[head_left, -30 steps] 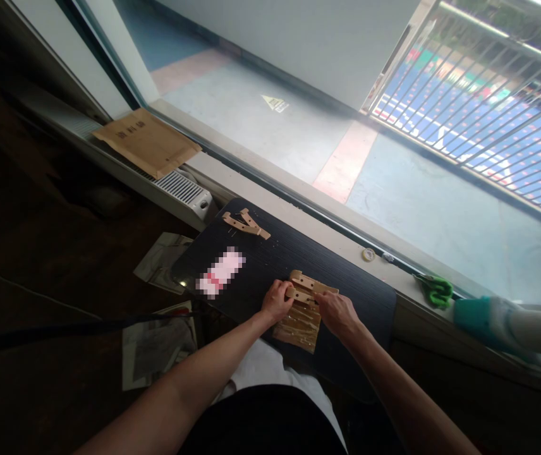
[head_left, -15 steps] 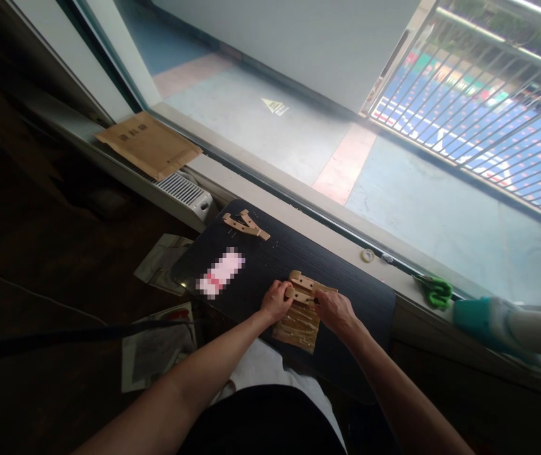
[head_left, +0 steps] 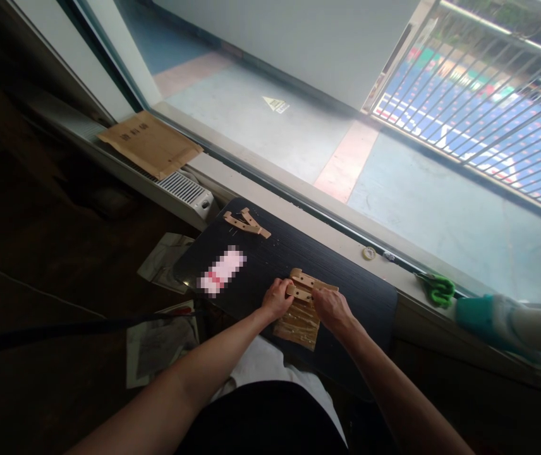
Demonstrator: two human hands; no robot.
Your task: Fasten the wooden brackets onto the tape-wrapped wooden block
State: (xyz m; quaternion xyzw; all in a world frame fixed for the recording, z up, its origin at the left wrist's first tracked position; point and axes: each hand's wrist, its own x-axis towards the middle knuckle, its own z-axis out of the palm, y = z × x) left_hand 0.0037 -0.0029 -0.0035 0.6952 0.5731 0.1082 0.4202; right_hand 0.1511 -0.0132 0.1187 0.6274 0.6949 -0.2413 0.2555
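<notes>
A dark board point(head_left: 261, 262) lies across my lap by the window. On it sits a stack of thin light wooden pieces point(head_left: 299, 322). My left hand point(head_left: 276, 299) is closed on the left end of a small wooden strip point(head_left: 299, 294) on top of the stack. My right hand point(head_left: 331, 309) is closed on the strip's right end, fingers pinched. Another strip with holes point(head_left: 309, 280) lies just behind. Two crossed wooden strips point(head_left: 246, 224) rest at the board's far left corner. A blurred pink and white patch point(head_left: 220, 272) lies on the board's left part.
The window sill point(head_left: 346, 243) runs behind the board, with a small tape roll point(head_left: 369, 253) and green-handled scissors point(head_left: 434, 289) on it. A teal and white bottle point(head_left: 502, 322) lies at right. A brown envelope point(head_left: 150, 143) rests on a radiator point(head_left: 182, 188); papers point(head_left: 161, 341) lie on the floor.
Both hands stay on the small wooden strip; my right hand has shifted slightly left toward my left hand. The view has barely moved.
</notes>
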